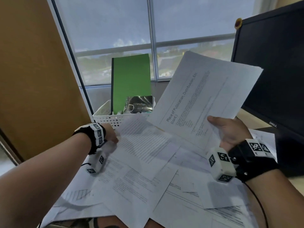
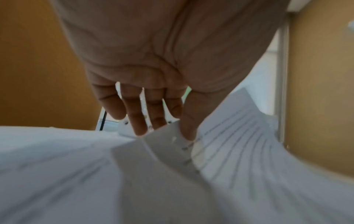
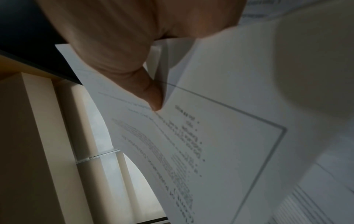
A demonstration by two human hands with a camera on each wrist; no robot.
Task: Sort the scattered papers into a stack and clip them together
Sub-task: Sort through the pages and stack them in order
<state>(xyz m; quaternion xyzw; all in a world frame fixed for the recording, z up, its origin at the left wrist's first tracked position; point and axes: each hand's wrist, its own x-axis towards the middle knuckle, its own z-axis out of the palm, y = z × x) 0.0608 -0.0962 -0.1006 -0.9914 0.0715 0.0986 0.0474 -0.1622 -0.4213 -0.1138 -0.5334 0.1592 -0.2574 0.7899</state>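
Note:
White printed papers (image 1: 139, 178) lie scattered and overlapping across the desk. My right hand (image 1: 227, 130) holds a thin stack of sheets (image 1: 205, 96) raised and tilted above the desk; the top page reads "Place of Publication". In the right wrist view the thumb (image 3: 153, 97) presses on the stack (image 3: 220, 136), and the fingers beneath are hidden. At the far left of the papers, my left hand (image 1: 111, 135) pinches the edge of one sheet (image 1: 144, 139). The left wrist view shows the thumb and fingertips (image 2: 139, 128) closing on that lifted, curling sheet (image 2: 239, 136). No clip is in view.
A white perforated basket (image 1: 105, 116) stands behind the papers with a green folder (image 1: 131, 79) and a black notebook (image 1: 139, 104) in it. A black monitor (image 1: 271, 63) fills the right side. On the left is a brown partition (image 1: 32, 79), with a window behind.

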